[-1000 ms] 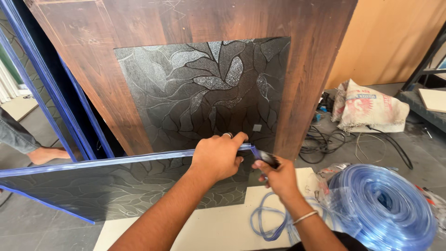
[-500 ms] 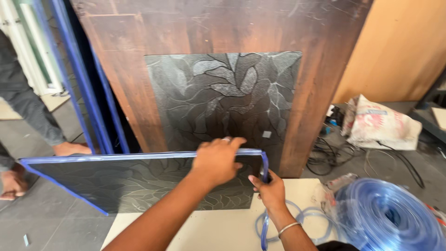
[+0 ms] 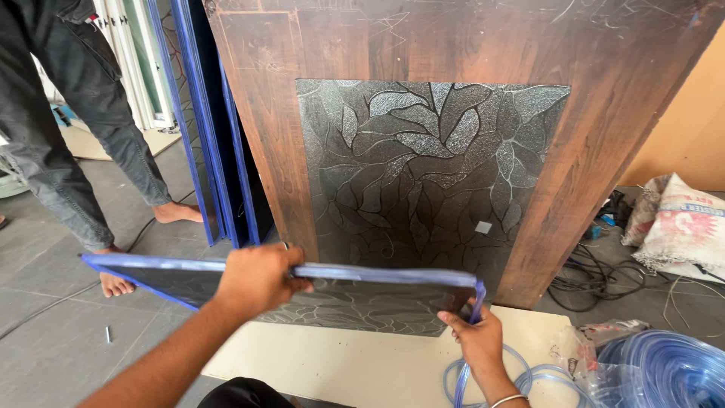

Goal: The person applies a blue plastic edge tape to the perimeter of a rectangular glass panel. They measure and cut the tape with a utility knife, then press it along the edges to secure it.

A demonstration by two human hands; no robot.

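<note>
Hands: left hand (image 3: 258,278) is clenched over the top edge of the dark glass panel (image 3: 226,283), partway along it; right hand (image 3: 477,338) pinches the blue edging strip (image 3: 377,273) at the panel's right corner, fingers closed on it.
Panel: dark patterned glass panel stands on edge, tilted, its lower edge on the pale board (image 3: 355,363); blue edging strip runs along its top edge and turns down at the right corner.
Tubing: loops of blue strip lie on the pale board below the panel's right corner; a large coil of clear blue tubing (image 3: 664,374) sits right of the panel.
Door: brown wooden door (image 3: 257,113) with a leaf-patterned glass inset leans upright just behind the panel.
Beyond: blue-edged panels (image 3: 204,136) lean left of the door; a barefoot person in grey trousers (image 3: 68,128) stands beyond the panel's left end; white sack (image 3: 683,227) and black cables (image 3: 596,276) lie right of the door.
</note>
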